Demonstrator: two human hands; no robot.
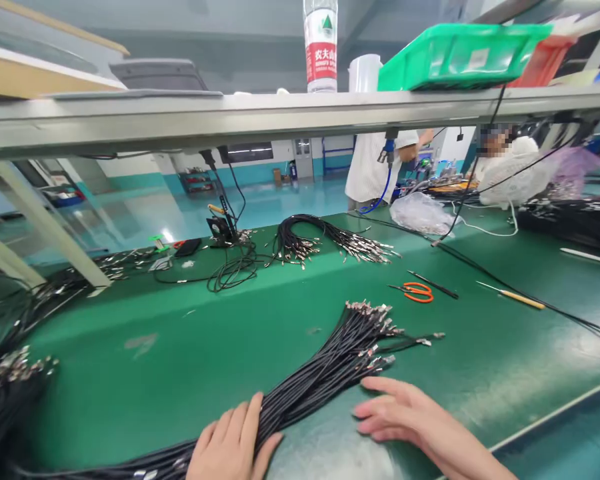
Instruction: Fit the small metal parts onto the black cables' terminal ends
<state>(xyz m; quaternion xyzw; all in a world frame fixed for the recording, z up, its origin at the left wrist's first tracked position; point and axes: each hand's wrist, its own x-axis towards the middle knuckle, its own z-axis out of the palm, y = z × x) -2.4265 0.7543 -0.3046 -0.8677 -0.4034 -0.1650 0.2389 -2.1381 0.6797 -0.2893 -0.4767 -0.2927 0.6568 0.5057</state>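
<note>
A thick bundle of black cables (305,387) runs across the green tabletop from the lower left, its metal-tipped ends fanned out near the middle. My left hand (230,440) lies over the bundle at the bottom, fingers across the top and thumb on the near side, gripping it. My right hand (400,410) is just right of and below the fanned ends, fingers apart, with nothing in it. One or two thin cables (415,341) stick out to the right of the rest.
Beyond the bundle lie orange-handled scissors (419,292), a black pen-like tool (434,285) and a wooden-handled pick (523,299). A second, curved cable bundle (305,220) rests at the back. More cables (15,393) are at left. A shelf (260,110) crosses above; a person (380,167) stands behind.
</note>
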